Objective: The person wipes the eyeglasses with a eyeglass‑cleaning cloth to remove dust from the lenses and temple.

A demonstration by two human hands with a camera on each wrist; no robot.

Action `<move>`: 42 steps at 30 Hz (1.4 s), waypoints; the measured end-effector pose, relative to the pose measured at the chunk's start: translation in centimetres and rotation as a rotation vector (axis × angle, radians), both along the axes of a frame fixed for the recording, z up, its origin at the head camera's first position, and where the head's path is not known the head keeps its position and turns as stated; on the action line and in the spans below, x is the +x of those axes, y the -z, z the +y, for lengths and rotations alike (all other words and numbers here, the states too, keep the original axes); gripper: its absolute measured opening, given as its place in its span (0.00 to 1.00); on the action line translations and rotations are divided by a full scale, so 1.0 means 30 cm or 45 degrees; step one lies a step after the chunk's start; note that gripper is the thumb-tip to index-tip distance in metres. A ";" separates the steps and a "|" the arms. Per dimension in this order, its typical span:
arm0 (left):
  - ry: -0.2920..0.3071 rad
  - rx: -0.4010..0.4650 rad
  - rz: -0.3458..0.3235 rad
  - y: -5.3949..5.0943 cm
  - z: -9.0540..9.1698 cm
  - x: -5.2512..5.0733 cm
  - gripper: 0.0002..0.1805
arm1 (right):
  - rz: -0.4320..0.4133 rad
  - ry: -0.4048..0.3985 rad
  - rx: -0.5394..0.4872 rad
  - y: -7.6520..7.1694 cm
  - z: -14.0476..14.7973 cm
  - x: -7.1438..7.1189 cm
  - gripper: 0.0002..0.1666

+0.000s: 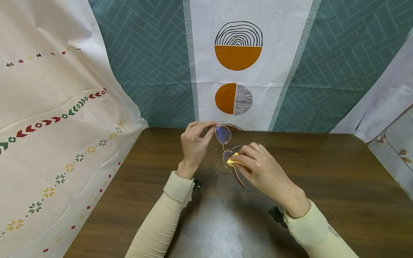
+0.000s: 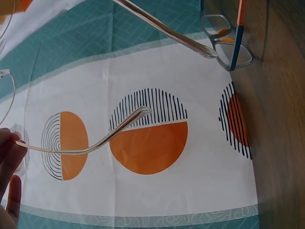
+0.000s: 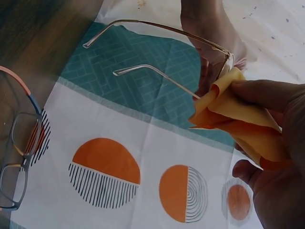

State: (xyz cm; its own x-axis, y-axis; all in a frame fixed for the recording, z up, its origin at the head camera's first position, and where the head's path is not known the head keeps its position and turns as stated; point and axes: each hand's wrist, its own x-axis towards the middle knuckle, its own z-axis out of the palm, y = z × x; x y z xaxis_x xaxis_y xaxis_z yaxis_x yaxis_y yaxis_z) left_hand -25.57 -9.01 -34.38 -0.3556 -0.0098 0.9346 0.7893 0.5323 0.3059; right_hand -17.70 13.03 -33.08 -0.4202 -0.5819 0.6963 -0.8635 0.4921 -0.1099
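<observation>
Thin gold-framed eyeglasses (image 1: 223, 134) are held up above the table, turned so that one lens is above the other. My left hand (image 1: 195, 141) pinches them at the upper end, by the rim and temple. In my right hand (image 1: 266, 168) is a folded yellow cloth (image 1: 233, 160), pinched over the lower lens. The right wrist view shows the cloth (image 3: 238, 112) bunched between thumb and fingers, covering part of that lens. Both temples stick out toward the wrist cameras; the left wrist view shows one temple (image 2: 95, 145) close up.
Behind the held pair, a second pair of eyeglasses (image 3: 21, 162) with grey-blue rims and orange-brown temples lies on the brown wooden table (image 1: 135, 200). A patterned cloth backdrop (image 1: 155, 71) hangs at the table's far edge; a white printed cloth (image 1: 64, 125) hangs on the left.
</observation>
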 end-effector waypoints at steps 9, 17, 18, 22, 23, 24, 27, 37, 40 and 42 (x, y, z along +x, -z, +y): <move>-0.013 0.074 -0.024 0.000 -0.015 -0.011 0.03 | -0.013 -0.024 0.048 -0.005 0.000 0.008 0.13; -0.030 0.067 -0.015 -0.001 -0.018 -0.017 0.03 | -0.028 -0.008 0.052 -0.010 0.007 0.010 0.12; -0.032 0.062 -0.012 -0.001 -0.017 -0.017 0.04 | -0.026 0.004 0.044 -0.013 0.009 0.010 0.12; -0.029 0.039 -0.010 0.002 -0.013 -0.017 0.04 | -0.004 0.086 -0.035 -0.026 0.019 0.010 0.11; -0.027 0.033 -0.011 0.003 -0.011 -0.017 0.04 | 0.004 0.111 -0.060 -0.029 0.022 0.009 0.12; -0.024 0.027 -0.011 0.002 -0.008 -0.015 0.04 | 0.016 0.132 -0.080 -0.031 0.024 0.008 0.12; -0.011 0.015 -0.012 0.004 0.002 -0.010 0.04 | 0.054 0.177 -0.131 -0.031 0.027 0.001 0.13; 0.044 -0.047 0.009 0.011 0.032 0.006 0.05 | 0.078 0.116 -0.100 0.002 0.018 -0.031 0.11; 0.032 -0.032 0.007 0.011 0.030 0.005 0.05 | 0.060 0.107 -0.061 0.005 0.018 -0.031 0.10; 0.015 -0.019 0.004 0.010 0.026 0.004 0.05 | 0.050 0.108 -0.039 0.005 0.019 -0.030 0.10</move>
